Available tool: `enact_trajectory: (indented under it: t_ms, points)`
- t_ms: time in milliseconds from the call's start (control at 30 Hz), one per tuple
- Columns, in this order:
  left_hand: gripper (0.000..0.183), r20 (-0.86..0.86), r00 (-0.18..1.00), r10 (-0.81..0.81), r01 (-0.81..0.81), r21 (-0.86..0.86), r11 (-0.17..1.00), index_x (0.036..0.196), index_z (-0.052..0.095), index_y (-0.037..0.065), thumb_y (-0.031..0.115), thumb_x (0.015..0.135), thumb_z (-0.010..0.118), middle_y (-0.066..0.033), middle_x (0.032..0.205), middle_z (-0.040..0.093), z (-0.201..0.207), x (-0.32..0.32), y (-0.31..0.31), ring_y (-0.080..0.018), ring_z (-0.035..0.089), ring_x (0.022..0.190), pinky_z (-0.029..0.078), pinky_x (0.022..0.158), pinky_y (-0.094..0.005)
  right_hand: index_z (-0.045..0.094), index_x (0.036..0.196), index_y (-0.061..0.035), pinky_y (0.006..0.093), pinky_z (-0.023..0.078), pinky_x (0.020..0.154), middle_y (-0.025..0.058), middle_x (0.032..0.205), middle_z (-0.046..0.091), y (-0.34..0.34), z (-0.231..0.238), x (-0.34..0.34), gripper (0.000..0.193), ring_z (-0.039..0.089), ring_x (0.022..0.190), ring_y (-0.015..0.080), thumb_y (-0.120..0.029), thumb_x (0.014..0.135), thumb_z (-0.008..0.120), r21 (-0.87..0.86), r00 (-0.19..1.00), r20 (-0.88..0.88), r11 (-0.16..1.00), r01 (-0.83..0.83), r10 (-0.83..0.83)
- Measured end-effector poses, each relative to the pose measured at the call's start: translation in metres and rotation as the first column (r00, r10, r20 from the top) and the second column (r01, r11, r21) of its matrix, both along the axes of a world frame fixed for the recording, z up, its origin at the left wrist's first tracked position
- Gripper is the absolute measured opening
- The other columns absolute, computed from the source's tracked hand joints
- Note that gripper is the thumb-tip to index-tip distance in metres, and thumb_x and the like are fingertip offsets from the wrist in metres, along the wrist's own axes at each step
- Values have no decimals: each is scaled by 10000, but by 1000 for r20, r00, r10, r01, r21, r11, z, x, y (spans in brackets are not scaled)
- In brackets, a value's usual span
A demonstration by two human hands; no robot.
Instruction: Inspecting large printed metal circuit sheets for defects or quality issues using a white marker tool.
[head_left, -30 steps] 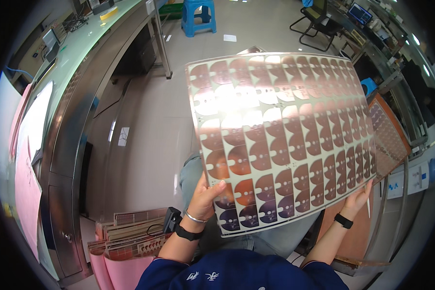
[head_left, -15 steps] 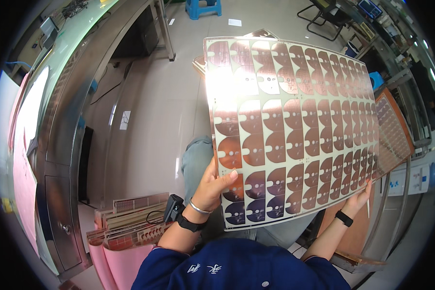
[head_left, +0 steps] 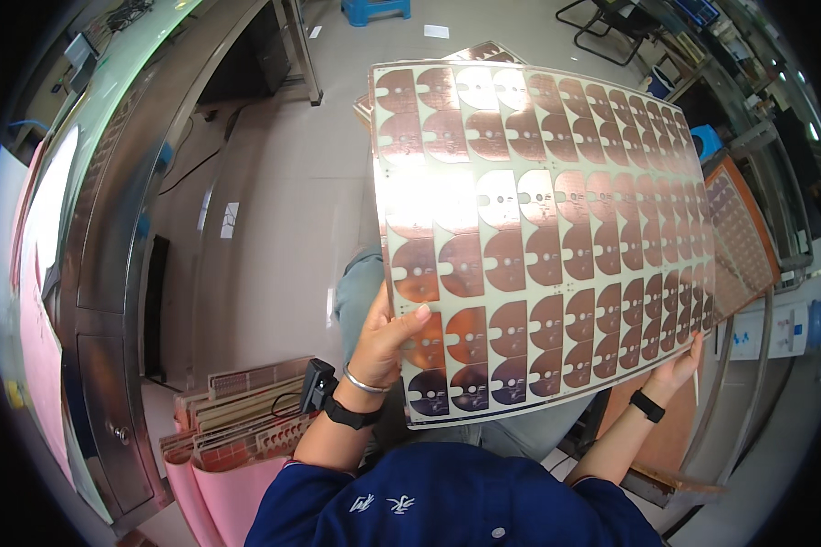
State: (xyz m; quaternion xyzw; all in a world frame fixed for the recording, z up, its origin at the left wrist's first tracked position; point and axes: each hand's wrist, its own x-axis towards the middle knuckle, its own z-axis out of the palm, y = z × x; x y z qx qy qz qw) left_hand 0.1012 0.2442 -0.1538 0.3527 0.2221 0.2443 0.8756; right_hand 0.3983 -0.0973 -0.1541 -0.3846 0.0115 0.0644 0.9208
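Note:
A large rectangular circuit board panel [head_left: 511, 314], pale with rows of rounded copper-coloured shapes, is held up tilted before me. My left hand [head_left: 385, 333] grips its lower left edge, thumb lying over the front face and fingers hidden behind. At the lower right corner, my right hand [head_left: 682, 365] holds the edge from below, most of its fingers out of sight behind the panel. Bright light glares off the panel's upper left part.
Several boards [head_left: 246, 401] stand upright beside pink sheeting [head_left: 237, 497] at lower left. Behind the panel lies a stack of boards [head_left: 488, 53]. Another copper-patterned panel [head_left: 743, 228] leans at right. A metal cabinet [head_left: 109, 392] lines the left; a blue stool [head_left: 374, 11] stands far off.
The panel has shifted slightly left and tilted, so the glare has moved down across its face. Both hands keep their hold, the left one moving a little left and up with it.

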Motion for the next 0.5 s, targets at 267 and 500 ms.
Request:
enact_trajectory:
  t_ms: [267, 500]
  points:
    - [605, 17, 1000, 23, -23, 4, 1000, 1327, 333, 41, 137, 795, 606, -109, 1234, 492, -7, -5, 2, -207, 490, 1133, 395, 948, -335, 558, 900, -74, 430, 411, 921, 125, 1148, 561, 8, 6, -10, 150, 516, 1074, 260, -201, 911, 479, 20, 1000, 20, 1000, 4, -4]
    - [674, -53, 996, 71, -68, 49, 996, 1308, 367, 39, 220, 747, 694, -87, 1202, 517, -15, -12, 5, -196, 500, 1108, 356, 975, -322, 564, 930, -65, 428, 406, 934, 118, 1173, 549, 7, 6, -12, 151, 506, 1092, 264, -190, 906, 483, 76, 999, 13, 996, -38, 37]
